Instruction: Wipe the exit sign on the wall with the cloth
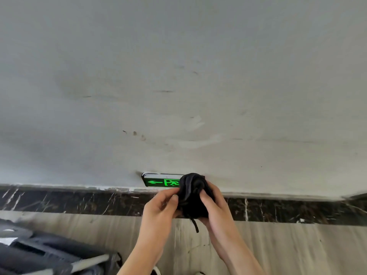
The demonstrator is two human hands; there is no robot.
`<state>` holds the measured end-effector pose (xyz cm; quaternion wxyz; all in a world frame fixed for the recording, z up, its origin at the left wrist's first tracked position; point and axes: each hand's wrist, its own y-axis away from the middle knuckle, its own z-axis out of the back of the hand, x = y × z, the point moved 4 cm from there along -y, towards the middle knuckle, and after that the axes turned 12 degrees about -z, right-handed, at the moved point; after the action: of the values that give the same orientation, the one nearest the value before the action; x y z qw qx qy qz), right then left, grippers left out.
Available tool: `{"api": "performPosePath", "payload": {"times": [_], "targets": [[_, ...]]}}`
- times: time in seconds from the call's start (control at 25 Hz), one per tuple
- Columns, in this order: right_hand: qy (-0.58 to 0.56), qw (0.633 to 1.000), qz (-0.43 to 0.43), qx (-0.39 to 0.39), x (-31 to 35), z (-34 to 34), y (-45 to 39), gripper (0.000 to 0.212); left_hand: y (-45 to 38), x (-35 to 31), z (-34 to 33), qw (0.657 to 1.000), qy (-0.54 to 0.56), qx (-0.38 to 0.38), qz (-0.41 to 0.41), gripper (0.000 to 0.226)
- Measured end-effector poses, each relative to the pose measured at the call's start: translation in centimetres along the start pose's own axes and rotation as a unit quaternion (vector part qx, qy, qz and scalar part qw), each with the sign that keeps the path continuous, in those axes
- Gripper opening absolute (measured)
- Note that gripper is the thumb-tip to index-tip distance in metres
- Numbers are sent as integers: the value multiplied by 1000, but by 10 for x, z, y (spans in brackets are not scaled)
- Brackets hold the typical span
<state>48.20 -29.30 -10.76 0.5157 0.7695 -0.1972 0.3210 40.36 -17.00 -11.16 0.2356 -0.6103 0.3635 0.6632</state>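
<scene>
Black cloth [193,197]: bunched into a wad and gripped from both sides, a loose tail hanging from its lower edge.
Right hand [215,207]: closed around the right side and underside of the wad, thumb pressed into its front.
Left hand [158,209]: pinching the wad's left edge between thumb and fingers; I judge it is gathering or folding the fabric, not wiping.
Key relation: from my hands the exit sign [161,181] lies at about 11 o'clock, just above and behind the wad, whose top hides the sign's right end. The sign's long axis runs level, 9 to 3 o'clock, so I expect strokes to go sideways along it. My left hand is nearer the exposed part; my right hand holds most of the fabric.
Contact: I cannot tell whether the wad touches the sign or only overlaps it in view.
Sign: lit green, arrow pointing to 9 o'clock, set low on the wall, just above the skirting [79,201].
Skirting: dark marble band with white veins, running the full width.
Floor [288,249]: pale stone-like tiles below the band.
Clutter: dark bags or gear [39,253] at 8 o'clock, blurred.
Wall [178,76]: grey-white plaster, scuffed and smeared above the sign.
</scene>
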Motion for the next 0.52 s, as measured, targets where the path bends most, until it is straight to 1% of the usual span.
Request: {"api": "performPosePath", "payload": {"times": [0.08, 0.2, 0.32, 0.4, 0.52], "targets": [[-1, 1000, -9, 20, -19, 1, -28, 24, -13, 31, 2, 1000, -4, 7, 7, 33], [26, 999, -6, 27, -55, 3, -85, 38, -41, 86, 7, 1000, -19, 20, 3, 33], [56, 998, 22, 0, -94, 9, -147, 36, -74, 146, 12, 999, -31, 7, -11, 28], [38, 999, 34, -4, -117, 17, -184, 30, -92, 179, 14, 999, -27, 0, -25, 27], [-13, 999, 41, 0, -143, 28, -227, 28, -121, 218, 21, 997, -43, -11, -61, 19]]}}
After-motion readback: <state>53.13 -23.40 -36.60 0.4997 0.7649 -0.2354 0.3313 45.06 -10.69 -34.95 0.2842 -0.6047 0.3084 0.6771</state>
